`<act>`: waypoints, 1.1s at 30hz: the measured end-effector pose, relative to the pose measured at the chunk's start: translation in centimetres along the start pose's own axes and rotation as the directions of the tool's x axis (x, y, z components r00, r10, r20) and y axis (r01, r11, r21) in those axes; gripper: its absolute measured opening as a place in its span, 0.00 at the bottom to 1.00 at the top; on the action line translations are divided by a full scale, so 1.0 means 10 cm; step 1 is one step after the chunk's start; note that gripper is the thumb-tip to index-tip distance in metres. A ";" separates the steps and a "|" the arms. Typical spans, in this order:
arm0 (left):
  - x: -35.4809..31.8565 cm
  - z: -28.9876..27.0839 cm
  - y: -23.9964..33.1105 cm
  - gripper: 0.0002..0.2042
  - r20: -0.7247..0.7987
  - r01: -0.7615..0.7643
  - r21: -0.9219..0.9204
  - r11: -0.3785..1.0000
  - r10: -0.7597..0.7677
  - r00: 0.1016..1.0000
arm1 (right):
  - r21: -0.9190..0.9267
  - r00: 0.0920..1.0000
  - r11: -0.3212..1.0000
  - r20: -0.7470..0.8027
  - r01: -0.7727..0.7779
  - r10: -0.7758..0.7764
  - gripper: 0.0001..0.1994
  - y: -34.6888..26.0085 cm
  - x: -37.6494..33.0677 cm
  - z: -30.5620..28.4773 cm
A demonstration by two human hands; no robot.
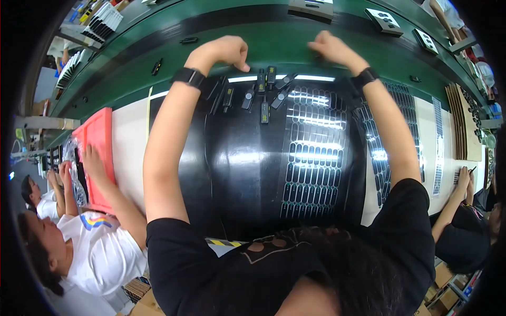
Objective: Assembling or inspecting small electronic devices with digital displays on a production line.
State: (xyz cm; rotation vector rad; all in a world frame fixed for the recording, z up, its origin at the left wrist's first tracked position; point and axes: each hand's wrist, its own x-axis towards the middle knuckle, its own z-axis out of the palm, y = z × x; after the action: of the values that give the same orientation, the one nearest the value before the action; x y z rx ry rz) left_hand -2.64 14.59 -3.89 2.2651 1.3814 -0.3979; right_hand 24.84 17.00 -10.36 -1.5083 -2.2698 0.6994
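My left hand (227,51) is over the near part of the green belt, its fingers bent and a fingertip pointing down, with nothing visible in it. My right hand (333,48), smeared by motion, hovers over the belt to the right; its fingers look curled, and whether it holds anything is hidden. Between and below both hands, several small black devices with yellow markings lie grouped on the black mat (237,158); one black device (264,112) sits nearest to me. A sheet of oval stickers (313,152) lies on the mat to their right.
The green conveyor belt (211,26) runs across the far side, carrying white boxes and loose black devices (188,40). A red tray (105,158) is at left beside a co-worker. More sticker sheets (379,168) and stacked cardboard (463,124) lie at right, near another worker.
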 end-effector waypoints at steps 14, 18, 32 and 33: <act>-1.94 1.49 1.37 0.28 -0.373 -0.353 0.098 0.931 0.363 0.854 | 0.847 0.908 0.378 0.250 -0.374 0.337 0.24 -0.52 -2.38 -0.27; -2.03 1.95 1.60 0.39 -0.279 -0.331 0.114 0.937 0.350 0.894 | 0.915 0.878 -0.077 0.401 -0.395 0.260 0.20 -0.45 -2.76 -0.13; -1.91 1.14 1.88 0.25 -0.567 -0.494 -0.803 0.333 -0.173 0.805 | -0.150 0.733 0.755 -0.184 0.638 -0.655 0.12 -1.22 -2.71 -0.47; -2.01 0.98 1.90 0.19 -0.861 -0.721 -0.379 0.580 0.065 0.505 | -0.147 0.737 0.759 -0.183 0.634 -0.651 0.12 -1.34 -2.78 -0.61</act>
State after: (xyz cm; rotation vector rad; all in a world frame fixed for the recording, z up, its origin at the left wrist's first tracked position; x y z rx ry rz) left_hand 5.03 -13.19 1.43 1.9563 0.8852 1.2900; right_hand 28.61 -11.57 2.21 -0.6649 -2.4203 0.2201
